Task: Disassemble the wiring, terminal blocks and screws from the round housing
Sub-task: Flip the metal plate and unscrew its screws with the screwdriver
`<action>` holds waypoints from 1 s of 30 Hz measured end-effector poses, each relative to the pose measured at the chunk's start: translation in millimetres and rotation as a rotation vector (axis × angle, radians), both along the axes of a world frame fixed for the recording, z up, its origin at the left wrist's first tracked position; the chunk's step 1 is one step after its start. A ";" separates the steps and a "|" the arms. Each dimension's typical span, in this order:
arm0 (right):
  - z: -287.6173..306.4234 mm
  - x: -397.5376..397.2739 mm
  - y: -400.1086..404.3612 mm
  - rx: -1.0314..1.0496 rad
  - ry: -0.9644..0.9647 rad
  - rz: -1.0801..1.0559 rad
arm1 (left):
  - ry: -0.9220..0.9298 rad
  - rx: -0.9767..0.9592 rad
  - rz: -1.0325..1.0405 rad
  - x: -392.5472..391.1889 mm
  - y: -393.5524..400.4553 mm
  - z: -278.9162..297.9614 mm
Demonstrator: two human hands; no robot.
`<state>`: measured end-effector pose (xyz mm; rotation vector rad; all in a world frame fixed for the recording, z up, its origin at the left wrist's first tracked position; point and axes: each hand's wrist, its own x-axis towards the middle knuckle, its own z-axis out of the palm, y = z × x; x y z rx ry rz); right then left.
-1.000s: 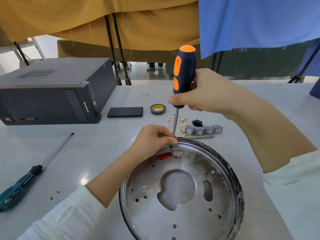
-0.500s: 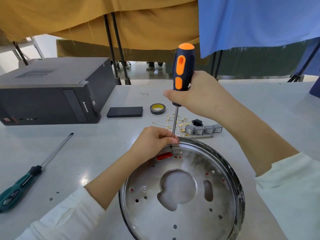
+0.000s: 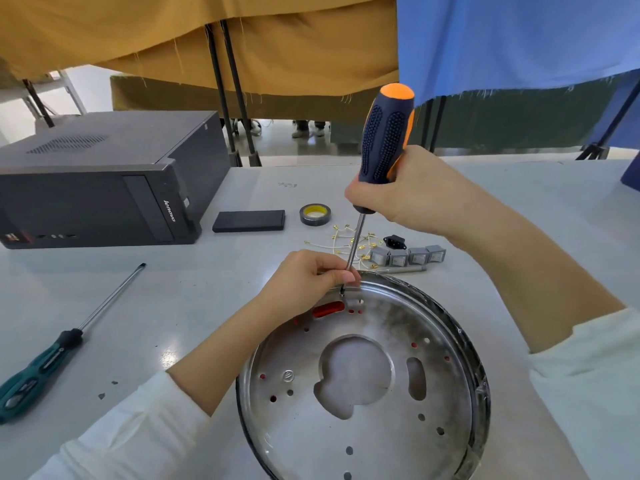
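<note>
Screwdriver (image 3: 384, 140): dark blue and orange, dotted grip. Second screwdriver (image 3: 38, 368): green and black. Housing (image 3: 367, 445): silver. Tape roll (image 3: 314, 214): black, yellow core.

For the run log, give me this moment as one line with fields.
step: unscrewing | right hand: grips orange-black screwdriver | left hand: pinches shaft near tip | tip: at far rim of round housing | green screwdriver: idle on table

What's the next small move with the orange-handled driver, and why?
Probably keep turning the screwdriver to back the screw out. Its tip sits at the far rim of the round housing, the right hand grips the handle, and the left hand pinches the shaft just above the tip. The screw itself is hidden, so I can't tell how far out it is.
</note>
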<state>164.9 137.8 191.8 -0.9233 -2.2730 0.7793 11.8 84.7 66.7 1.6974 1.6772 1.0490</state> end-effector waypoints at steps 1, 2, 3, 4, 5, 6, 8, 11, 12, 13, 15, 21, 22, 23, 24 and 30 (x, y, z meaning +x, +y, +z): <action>-0.8 -1.1 -2.1 0.079 0.014 -0.045 | -0.006 0.000 0.008 0.4 0.2 -0.1; -1.4 -2.0 -4.2 0.147 0.028 -0.087 | -0.012 -0.001 0.014 0.7 0.3 -0.5; -1.6 -2.8 -6.0 0.190 0.039 -0.121 | -0.013 0.000 0.019 1.0 0.3 -0.7; -1.4 -3.7 -7.4 0.211 0.049 -0.145 | -0.010 0.003 0.022 1.1 0.3 -0.7; -0.9 -4.9 -8.0 0.212 0.051 -0.157 | -0.008 0.006 0.024 0.8 0.5 -0.7; -0.2 -6.1 -7.6 0.189 0.048 -0.149 | -0.013 0.007 0.026 0.6 0.7 -0.9; 3.0 -6.8 -5.5 0.075 0.037 -0.081 | -0.039 0.003 0.037 0.1 1.1 -1.5; 14.3 -1.8 0.0 -0.148 -0.010 0.057 | -0.075 -0.002 0.076 0.1 1.9 -2.2; 17.7 0.2 2.2 -0.200 -0.023 0.094 | -0.074 -0.003 0.077 0.0 1.9 -2.3; 20.0 1.4 3.8 -0.233 -0.038 0.119 | -0.078 -0.011 0.056 -0.4 1.7 -2.2; 20.5 1.3 3.8 -0.252 -0.040 0.127 | -0.129 -0.041 -0.028 -0.6 -0.4 -0.9; 12.7 -3.6 -6.5 -0.069 -0.078 0.090 | -0.088 -0.022 -0.038 -3.0 -0.5 0.8; 12.6 -2.9 -7.1 -0.012 -0.076 0.065 | -0.087 -0.013 -0.030 -2.7 -0.3 0.4; 12.8 -1.6 -7.6 0.031 -0.074 0.039 | -0.086 -0.009 -0.022 -2.8 -0.2 -0.1; 12.8 -0.5 -7.6 0.038 -0.065 0.019 | -0.085 -0.009 -0.017 -2.9 0.1 -0.5; 12.8 -4.0 -5.2 -0.129 0.030 0.005 | -0.141 -0.023 0.049 -2.2 3.0 -2.1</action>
